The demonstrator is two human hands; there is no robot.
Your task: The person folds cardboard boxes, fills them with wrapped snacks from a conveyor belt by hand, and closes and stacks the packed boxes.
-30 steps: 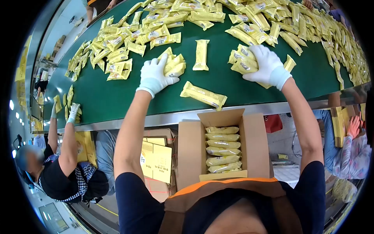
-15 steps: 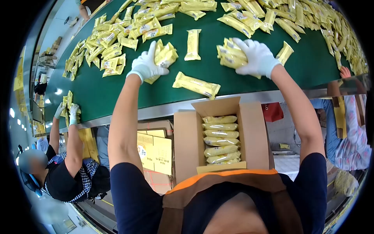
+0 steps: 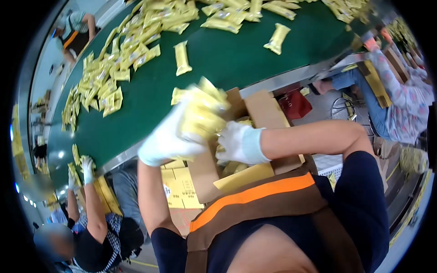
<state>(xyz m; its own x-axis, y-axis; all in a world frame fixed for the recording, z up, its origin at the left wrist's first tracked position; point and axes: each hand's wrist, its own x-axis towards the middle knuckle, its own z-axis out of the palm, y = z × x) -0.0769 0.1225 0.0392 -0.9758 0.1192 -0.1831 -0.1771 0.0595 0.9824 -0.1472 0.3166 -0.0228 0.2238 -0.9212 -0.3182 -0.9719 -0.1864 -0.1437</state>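
Note:
My left hand (image 3: 170,132), in a white glove, is closed around a bunch of yellow wrapped snack packets (image 3: 202,111), lifted above the conveyor's near edge and blurred by motion. Just right of the bunch, my gloved right hand (image 3: 239,142) is over the open cardboard box (image 3: 202,175). Its fingers are curled in, close to the bunch; what they hold, if anything, is hidden. Inside the box, packets show only partly beneath my right hand. One loose packet (image 3: 182,58) lies on the green belt (image 3: 218,59) beyond my hands, and another packet (image 3: 276,39) farther right.
Heaped packets (image 3: 136,36) cover the belt's far left. Yellow cartons (image 3: 182,184) are stacked left of the box. A red bag (image 3: 294,104) hangs at its right. One co-worker's gloved hand (image 3: 87,169) handles packets at left; another person's sleeve (image 3: 387,73) is at right.
Both hands have come back from the belt toward the box and closer together, the left carrying a bunch of packets. The view has turned, and the right hand now covers much of the box opening.

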